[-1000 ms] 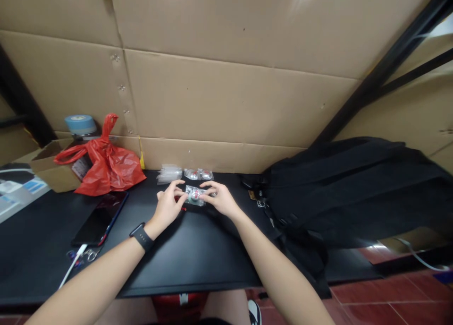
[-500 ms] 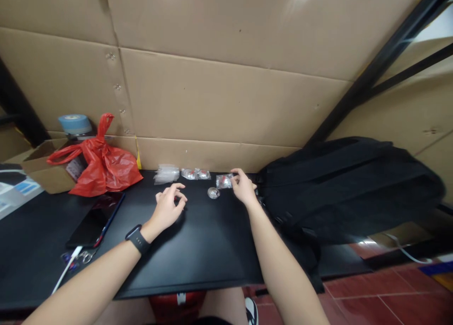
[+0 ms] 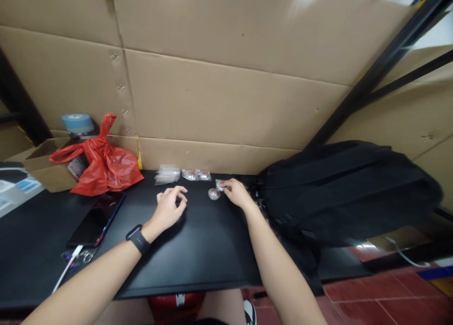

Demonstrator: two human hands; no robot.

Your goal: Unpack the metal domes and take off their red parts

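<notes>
Right hand (image 3: 236, 193) at the small plastic packet (image 3: 220, 185), left hand (image 3: 170, 207) idle.
Right fingers part-closed over packet's right end; can't tell if pinched or just touching. Packet's on the black table (image 3: 198, 254), 10 o'clock from right hand, with a shiny round piece (image 3: 213, 194) just beside it at 7. Left hand half-open, loosely curled, nothing visible in it; clear bags (image 3: 167, 175) at its 12. Backpack (image 3: 350, 192) at right hand's 3 o'clock.
</notes>
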